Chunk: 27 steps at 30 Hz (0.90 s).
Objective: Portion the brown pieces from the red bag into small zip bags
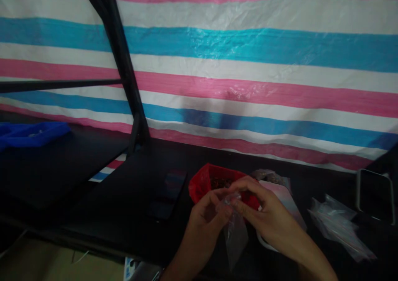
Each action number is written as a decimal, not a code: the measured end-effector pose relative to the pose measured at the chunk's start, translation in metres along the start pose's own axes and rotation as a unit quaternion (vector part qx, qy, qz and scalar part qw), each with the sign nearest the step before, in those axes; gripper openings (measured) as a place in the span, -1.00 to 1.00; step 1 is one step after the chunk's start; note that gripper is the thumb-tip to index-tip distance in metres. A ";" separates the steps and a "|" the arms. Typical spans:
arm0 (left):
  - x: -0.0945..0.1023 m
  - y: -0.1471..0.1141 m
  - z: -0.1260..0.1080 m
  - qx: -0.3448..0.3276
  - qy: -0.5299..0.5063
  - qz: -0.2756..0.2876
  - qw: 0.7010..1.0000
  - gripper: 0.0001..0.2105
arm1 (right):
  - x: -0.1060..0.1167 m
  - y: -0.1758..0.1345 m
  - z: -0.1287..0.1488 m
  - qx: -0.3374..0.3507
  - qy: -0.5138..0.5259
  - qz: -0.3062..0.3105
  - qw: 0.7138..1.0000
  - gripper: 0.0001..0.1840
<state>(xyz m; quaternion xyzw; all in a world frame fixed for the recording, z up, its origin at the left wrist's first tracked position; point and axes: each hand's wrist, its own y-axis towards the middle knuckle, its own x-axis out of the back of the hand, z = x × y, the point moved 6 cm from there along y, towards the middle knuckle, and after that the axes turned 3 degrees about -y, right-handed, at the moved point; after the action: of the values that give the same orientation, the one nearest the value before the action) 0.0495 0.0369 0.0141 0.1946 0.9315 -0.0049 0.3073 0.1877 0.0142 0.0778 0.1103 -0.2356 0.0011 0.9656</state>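
Observation:
My left hand [207, 213] and my right hand [264, 214] meet over the near edge of a black table [130, 198]. Between their fingertips they pinch the top of a small clear plastic bag [234, 231], which hangs down below the hands. Just behind the hands sits a red tray [202, 181] holding dark small items that I cannot make out. A pale flat sheet or packet [286, 196] lies under and beyond my right hand.
A dark phone [169, 191] lies flat left of the red tray. A pile of clear bags [338, 225] rests at the right, a dark-screened device [374, 198] beyond it. A blue bin [31, 133] sits far left. Black frame posts [121, 65] and a striped tarp [248, 65] stand behind.

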 end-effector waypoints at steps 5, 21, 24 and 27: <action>0.010 -0.002 0.007 0.054 -0.064 0.024 0.996 -0.50 | -0.013 0.003 0.004 -0.003 -0.002 0.033 0.999 -0.90; 0.037 -0.001 -0.002 0.073 -0.098 -0.017 0.992 -0.47 | -0.003 0.009 -0.002 0.006 -0.048 0.021 0.999 -0.75; 0.054 0.004 -0.027 -0.039 0.011 -0.083 0.996 -0.49 | 0.001 0.017 -0.020 -0.021 -0.128 -0.059 0.990 -0.75; 0.067 0.001 -0.040 -0.120 0.123 -0.153 0.973 -0.56 | -0.006 0.023 -0.041 -0.060 -0.255 -0.061 0.963 -0.82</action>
<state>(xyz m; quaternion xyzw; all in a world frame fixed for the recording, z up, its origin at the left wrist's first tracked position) -0.0221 0.0667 0.0080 0.0111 0.9747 0.0838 0.2068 0.2001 0.0461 0.0450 0.0625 -0.4667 -0.0999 0.8765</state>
